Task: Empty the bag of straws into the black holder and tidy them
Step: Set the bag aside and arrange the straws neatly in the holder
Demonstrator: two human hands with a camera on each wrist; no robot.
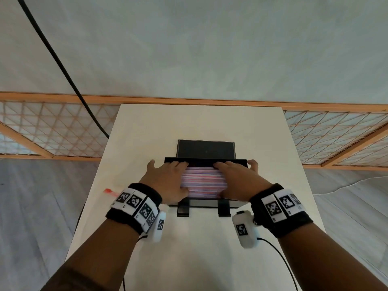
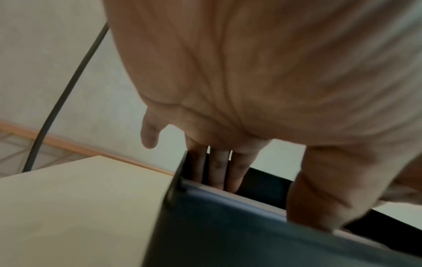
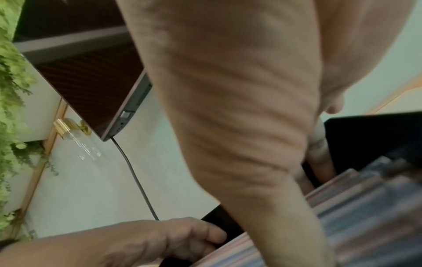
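Observation:
The black holder (image 1: pixel 205 160) stands in the middle of the table, its flat black lid (image 1: pixel 205 149) raised behind it. A stack of pink, blue and white striped straws (image 1: pixel 202 181) lies inside, lengthwise from left to right. My left hand (image 1: pixel 178 179) covers the stack's left end and my right hand (image 1: pixel 226 179) its right end. The fingers are straight and reach the back wall, the thumbs lie along the front. In the left wrist view the fingers (image 2: pixel 219 168) dip inside the holder wall (image 2: pixel 228 234). The right wrist view shows the striped straws (image 3: pixel 365 207) beneath the palm.
The pale table (image 1: pixel 199 122) has bare surface all round the holder. A small red scrap (image 1: pixel 109 191) lies at its left edge, partly hidden by my wristband. A black cable (image 1: pixel 63 68) hangs down behind the table's far left corner. A wooden lattice screen (image 1: pixel 52 131) stands behind.

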